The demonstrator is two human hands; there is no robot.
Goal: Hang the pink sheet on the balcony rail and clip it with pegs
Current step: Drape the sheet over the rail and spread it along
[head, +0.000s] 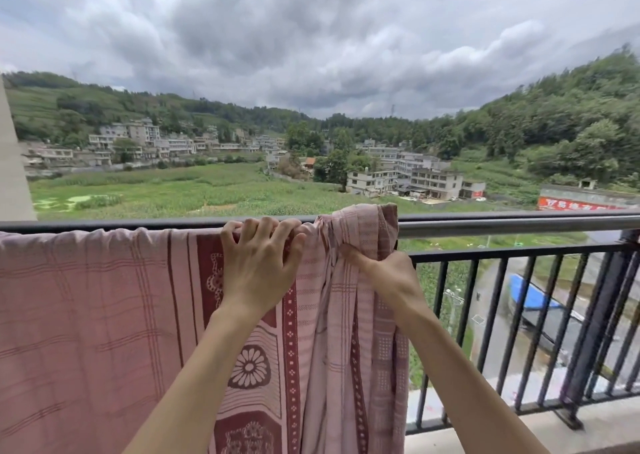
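Fingers [263, 227] of the left hand [258, 263] curl over the top of the dark metal balcony rail [519, 227], closed down on the pink woven cotton sheet with maroon floral borders [86, 315] and pinning it to the bar. Just beside it, at about 4 o'clock from those knuckles, the right hand [388, 273] is pinched shut on a gathered fold of the same sheet below the rail, its fingertips buried in the cloth so their exact grip cannot be made out. The sheet already hangs over the rail, its long axis running along the bar from 9 o'clock to 3 o'clock: to the left of the hands it lies spread fairly flat as far as the picture's edge, while to the right it stays bunched in a thick hump [360, 225] at about 1 o'clock from the right hand. Beyond that hump the rail runs bare toward 3 o'clock, so the next move likely calls for drawing the bunched cloth rightward along the bar; the right hand is the nearer one for that, with the left serving as anchor. No pegs are visible anywhere. The sheet's far side over the rail is hidden, and its lower hem and left end are cut off by the frame, so how evenly it hangs cannot be told.
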